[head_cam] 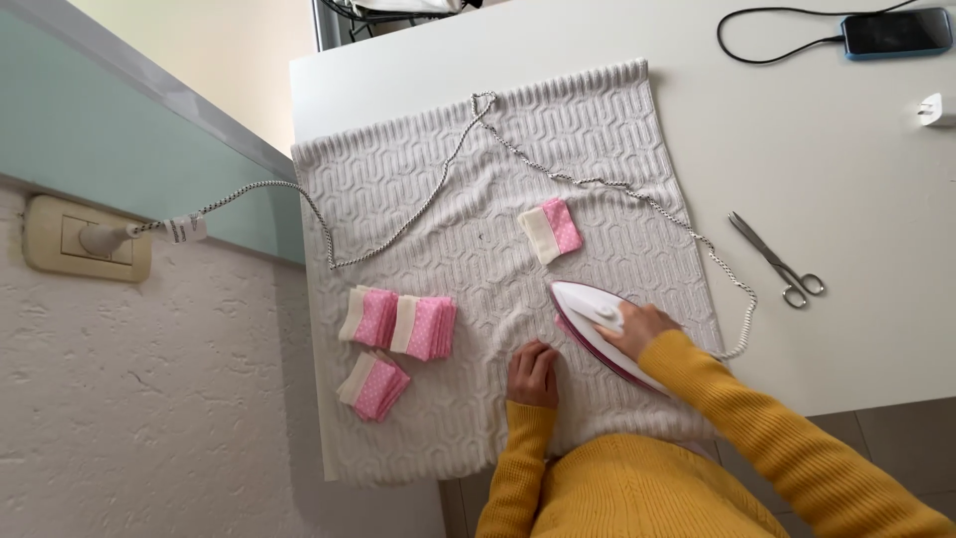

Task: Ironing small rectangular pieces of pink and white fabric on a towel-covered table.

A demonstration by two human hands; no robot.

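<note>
Your right hand (642, 327) is wrapped around the handle of a white-and-pink iron (597, 329), which sits soleplate-down on the pale knitted cloth (597, 130) spread over the white tabletop (846, 179), its pointed nose aimed up and to the left. Your left hand (535, 374) lies just beside the iron's near edge, fingers curled together and pressed on the cloth — it holds nothing that shows.

The iron's braided cord (418, 204) loops across the cloth and runs off to a plug in the wall socket (90, 239) on the left.

One folded pink-dotted and cream fabric piece (551, 229) lies alone on the cloth above the iron's nose, apart from it. Three small stacks of the same pieces (396, 344) sit clustered on the cloth's left side, well apart from both hands.

On the bare tabletop to the right lie a pair of scissors (779, 261), closed; further back, a phone (896, 32) with a black cable (772, 35) plugged in — and a small white charger (936, 110) at the edge of view.
</note>
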